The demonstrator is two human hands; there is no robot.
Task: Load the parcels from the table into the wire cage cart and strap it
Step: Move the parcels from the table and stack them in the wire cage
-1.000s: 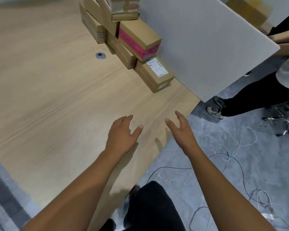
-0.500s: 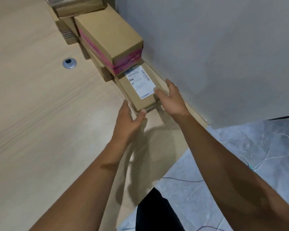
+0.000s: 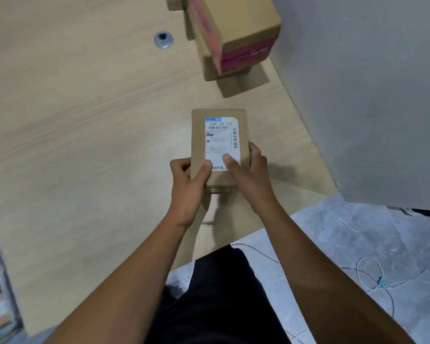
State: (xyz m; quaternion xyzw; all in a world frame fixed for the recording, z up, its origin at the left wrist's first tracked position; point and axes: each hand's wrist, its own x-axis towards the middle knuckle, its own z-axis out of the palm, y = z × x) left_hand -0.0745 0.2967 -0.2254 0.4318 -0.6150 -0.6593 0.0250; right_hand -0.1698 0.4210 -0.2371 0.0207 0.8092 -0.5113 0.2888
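Observation:
A small brown parcel (image 3: 199,135) with a white shipping label is lifted above the wooden table (image 3: 85,120). My left hand (image 3: 189,180) grips its near left corner, thumb on top. My right hand (image 3: 248,175) grips the near right corner, thumb pressed on the label. Farther back, a brown parcel with pink tape (image 3: 236,28) lies on top of another brown parcel (image 3: 211,68). The wire cage cart is not in view.
A grey partition panel (image 3: 370,95) stands along the table's right edge. A round metal grommet (image 3: 163,40) sits in the tabletop at the back. Thin cables (image 3: 368,271) lie on the grey floor at the right. My dark trousers fill the bottom middle.
Both hands reached from the table's near edge to the labelled parcel, took hold of it and pulled it away from the stack toward me.

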